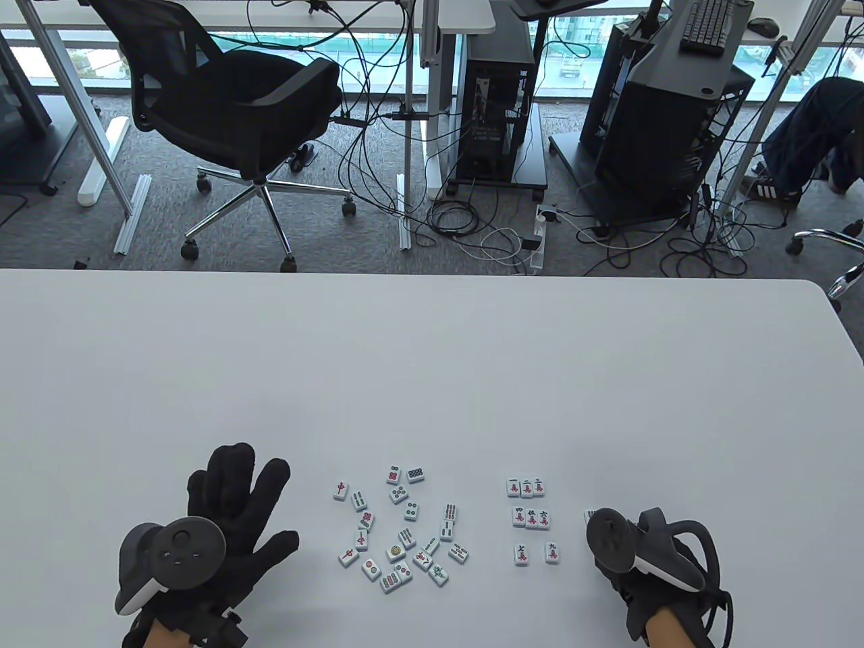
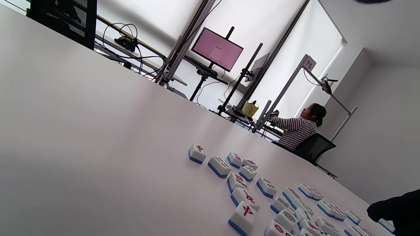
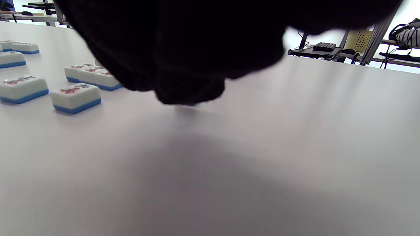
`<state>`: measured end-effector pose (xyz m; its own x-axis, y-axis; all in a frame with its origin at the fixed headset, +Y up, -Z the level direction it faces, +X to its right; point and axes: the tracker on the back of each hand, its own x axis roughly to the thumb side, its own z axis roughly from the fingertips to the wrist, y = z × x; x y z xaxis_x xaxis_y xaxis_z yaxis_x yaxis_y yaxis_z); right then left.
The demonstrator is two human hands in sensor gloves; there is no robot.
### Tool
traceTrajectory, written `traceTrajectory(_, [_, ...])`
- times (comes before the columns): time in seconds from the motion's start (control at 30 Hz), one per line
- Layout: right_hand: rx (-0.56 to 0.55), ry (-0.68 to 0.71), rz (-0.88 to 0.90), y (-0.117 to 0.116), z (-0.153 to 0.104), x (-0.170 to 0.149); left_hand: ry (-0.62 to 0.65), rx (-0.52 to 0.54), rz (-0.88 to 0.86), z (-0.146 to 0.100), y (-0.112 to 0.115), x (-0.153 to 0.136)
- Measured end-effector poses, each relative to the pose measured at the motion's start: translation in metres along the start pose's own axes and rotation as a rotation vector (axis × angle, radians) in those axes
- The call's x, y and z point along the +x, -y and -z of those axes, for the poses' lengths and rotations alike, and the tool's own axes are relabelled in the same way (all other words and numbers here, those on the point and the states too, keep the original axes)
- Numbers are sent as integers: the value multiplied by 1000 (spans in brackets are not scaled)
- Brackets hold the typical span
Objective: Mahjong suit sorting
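Mahjong tiles (image 1: 398, 531) show 中 — left hand (image 1: 229, 513) flat, splayed; right hand's (image 1: 628, 547) grip unclear.

The table view looks steeply down from above the near edge of the white table (image 1: 432, 364), facing the office floor beyond. The left wrist view sits low over the table, tilted, facing across the loose tiles (image 2: 242, 196) toward a far monitor (image 2: 217, 49). The right wrist view skims the table just behind the right hand (image 3: 183, 49). All 3 views share the table; the sorted tiles (image 1: 530, 516) appear in each.
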<state>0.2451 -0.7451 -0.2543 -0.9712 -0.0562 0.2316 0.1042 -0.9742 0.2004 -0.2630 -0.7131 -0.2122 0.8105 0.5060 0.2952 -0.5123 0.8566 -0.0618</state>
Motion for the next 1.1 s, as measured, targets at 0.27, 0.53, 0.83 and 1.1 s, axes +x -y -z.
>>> traceTrajectory(0.27, [-1, -8, 19, -18, 0, -3, -14, -18, 4, 1, 3, -2])
traceTrajectory(0.53, [-15, 5, -12, -19, 3, 4, -18, -24, 4, 2, 3, -2])
traceTrajectory(0.83, [-21, -8, -40, -21, 3, 6, -16, -26, 3, 2, 4, -1])
traceTrajectory(1.1, [-20, -36, -54, -14, 1, 9, -12, -22, 0, 2, 4, -2])
